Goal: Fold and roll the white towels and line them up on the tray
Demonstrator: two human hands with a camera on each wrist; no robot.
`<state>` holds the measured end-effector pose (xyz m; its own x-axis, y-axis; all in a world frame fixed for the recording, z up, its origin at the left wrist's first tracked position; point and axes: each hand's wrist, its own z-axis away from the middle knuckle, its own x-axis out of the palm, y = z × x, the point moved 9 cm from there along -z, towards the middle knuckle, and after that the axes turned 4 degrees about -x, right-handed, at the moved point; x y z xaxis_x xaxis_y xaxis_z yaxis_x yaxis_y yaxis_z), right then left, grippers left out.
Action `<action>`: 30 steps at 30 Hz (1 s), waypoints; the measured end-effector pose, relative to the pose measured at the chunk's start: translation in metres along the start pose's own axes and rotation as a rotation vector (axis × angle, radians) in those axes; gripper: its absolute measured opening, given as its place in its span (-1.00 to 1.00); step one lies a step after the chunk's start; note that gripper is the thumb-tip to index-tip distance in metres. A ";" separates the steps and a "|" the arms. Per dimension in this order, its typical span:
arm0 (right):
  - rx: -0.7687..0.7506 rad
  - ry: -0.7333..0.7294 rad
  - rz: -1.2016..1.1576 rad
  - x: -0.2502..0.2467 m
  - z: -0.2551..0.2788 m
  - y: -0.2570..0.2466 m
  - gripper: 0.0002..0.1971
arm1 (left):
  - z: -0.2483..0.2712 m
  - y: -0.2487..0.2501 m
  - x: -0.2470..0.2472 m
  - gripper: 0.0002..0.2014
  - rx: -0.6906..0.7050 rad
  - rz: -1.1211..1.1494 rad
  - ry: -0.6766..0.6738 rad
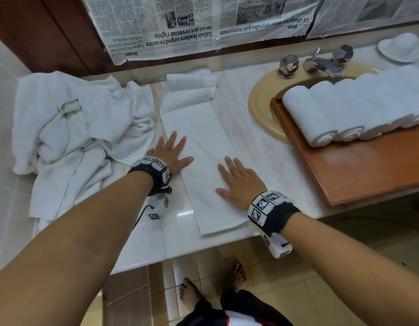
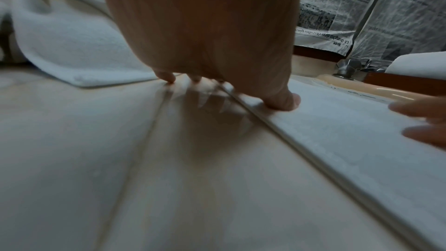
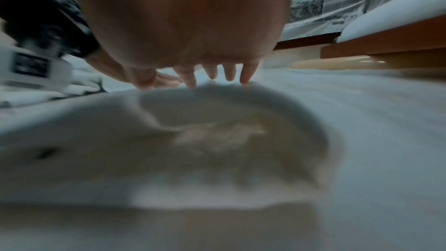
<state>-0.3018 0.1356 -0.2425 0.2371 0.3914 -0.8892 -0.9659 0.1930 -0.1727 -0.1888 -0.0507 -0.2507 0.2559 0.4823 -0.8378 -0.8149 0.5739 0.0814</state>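
A white towel folded into a long strip (image 1: pixel 199 142) lies on the marble counter, its far end bunched up. My left hand (image 1: pixel 172 149) lies flat with spread fingers on the strip's left edge, thumb (image 2: pixel 287 100) pressing on the cloth. My right hand (image 1: pixel 236 180) lies flat on the strip's near right part, fingers (image 3: pixel 229 73) straight. Several rolled white towels (image 1: pixel 359 107) lie side by side on the wooden tray (image 1: pixel 359 165) at the right. A heap of loose white towels (image 1: pixel 72 128) sits at the left.
The tray rests partly over a beige sink (image 1: pixel 260 107) with a chrome tap (image 1: pixel 321 63). A white dish (image 1: pixel 401 47) stands at the back right. Newspaper (image 1: pixel 180 27) covers the wall behind. The counter's front edge (image 1: pixel 180 260) is near, with tiled floor below.
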 end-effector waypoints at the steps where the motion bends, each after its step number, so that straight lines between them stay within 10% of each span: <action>1: 0.019 -0.004 0.003 0.003 0.001 0.010 -0.23 | 0.000 0.000 0.000 -0.22 -0.001 0.002 0.000; 12: 0.262 0.161 -0.329 -0.009 0.054 0.027 -0.37 | 0.020 0.017 -0.010 -0.24 -0.099 0.015 0.059; 16: 0.343 0.173 -0.600 -0.001 0.071 0.030 -0.50 | 0.066 0.078 0.009 -0.23 0.181 0.036 0.230; 21: 0.356 0.175 -0.901 0.011 0.086 0.028 -0.67 | 0.091 0.090 0.067 -0.26 0.244 -0.036 0.079; 30: 0.001 -0.100 -0.650 0.009 0.092 -0.010 -0.48 | 0.092 0.074 0.074 -0.27 0.219 -0.044 0.104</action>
<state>-0.2807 0.2200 -0.2096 0.7808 0.2769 -0.5601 -0.6227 0.4191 -0.6608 -0.1824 0.0884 -0.2568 0.2242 0.3897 -0.8932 -0.6693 0.7278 0.1496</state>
